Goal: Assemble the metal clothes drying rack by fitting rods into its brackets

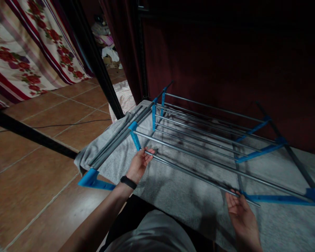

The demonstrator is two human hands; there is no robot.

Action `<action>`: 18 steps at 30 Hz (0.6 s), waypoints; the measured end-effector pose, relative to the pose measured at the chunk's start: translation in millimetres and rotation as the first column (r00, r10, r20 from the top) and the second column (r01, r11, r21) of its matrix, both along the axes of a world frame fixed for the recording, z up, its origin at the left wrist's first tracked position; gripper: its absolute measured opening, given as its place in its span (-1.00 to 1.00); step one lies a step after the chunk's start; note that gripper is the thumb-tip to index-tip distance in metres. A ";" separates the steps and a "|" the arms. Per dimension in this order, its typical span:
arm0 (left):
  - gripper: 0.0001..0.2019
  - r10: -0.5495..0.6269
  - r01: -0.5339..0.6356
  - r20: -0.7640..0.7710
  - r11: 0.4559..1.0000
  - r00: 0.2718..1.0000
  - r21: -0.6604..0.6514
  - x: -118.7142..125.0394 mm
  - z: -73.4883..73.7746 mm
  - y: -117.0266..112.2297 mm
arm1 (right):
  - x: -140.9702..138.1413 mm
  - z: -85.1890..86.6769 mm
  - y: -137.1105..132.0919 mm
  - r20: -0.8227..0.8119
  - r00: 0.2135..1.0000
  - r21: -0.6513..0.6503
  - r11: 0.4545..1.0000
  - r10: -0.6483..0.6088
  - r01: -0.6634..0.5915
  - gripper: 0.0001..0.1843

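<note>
A rack of thin grey metal tubes [199, 154] joined by blue plastic brackets lies on a grey blanket [170, 185] in front of me. My left hand [139, 164], with a dark band on its wrist, pinches the near metal rod [188, 171] by its left end, just below a blue bracket [135, 135]. Farther right, my right hand [240, 211] has its thumb and fingers on the same rod close to its right end. That end sticks out past the long blue bracket [280, 199]. Beside the rod runs a second thin tube, partly hidden.
Black frame posts [102, 63] rise at the left, over a tiled floor [47, 140] crossed by a dark cable [76, 123]. Dark red cloth [212, 70] hangs behind the rack. A floral curtain [34, 45] and piled clothes [107, 45] are farther back.
</note>
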State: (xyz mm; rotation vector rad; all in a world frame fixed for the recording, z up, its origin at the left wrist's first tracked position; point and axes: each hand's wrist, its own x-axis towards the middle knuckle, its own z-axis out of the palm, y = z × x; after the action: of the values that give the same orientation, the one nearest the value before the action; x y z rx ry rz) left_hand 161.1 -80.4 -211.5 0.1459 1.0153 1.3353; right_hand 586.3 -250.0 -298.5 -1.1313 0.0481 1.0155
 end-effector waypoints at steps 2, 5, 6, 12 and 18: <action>-0.85 -0.003 0.003 0.002 1.000 1.000 -0.007 0.7 0.6 -0.1 | 0.4 -1.1 0.0 -0.018 0.999 -0.007 0.999 -0.036 0.036 -0.80; -0.80 -0.002 0.002 0.004 1.000 1.000 -0.019 1.2 2.5 -0.1 | 0.6 -1.1 -1.0 0.000 0.999 -0.021 0.999 -0.042 0.042 -0.78; -0.80 0.000 0.000 0.002 1.000 1.000 -0.023 1.1 3.2 0.0 | 0.4 -0.4 -1.4 0.009 1.000 -0.020 0.999 -0.030 0.030 -0.78; -0.83 0.004 -0.004 0.002 1.000 1.000 -0.025 1.5 6.5 1.2 | -2.2 9.6 -0.7 0.007 1.000 -0.017 1.000 -0.018 0.018 -0.86; -0.81 0.015 -0.015 0.003 1.000 1.000 -0.020 2.6 5.6 -0.6 | -1.9 16.4 -0.8 -0.048 0.999 0.000 1.000 -0.011 0.011 -0.87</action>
State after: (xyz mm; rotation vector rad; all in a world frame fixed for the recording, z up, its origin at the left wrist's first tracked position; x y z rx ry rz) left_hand 163.7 -80.9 -205.9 0.1209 1.0285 1.3382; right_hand 584.4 -250.9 -282.0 -1.1052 0.0916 1.0329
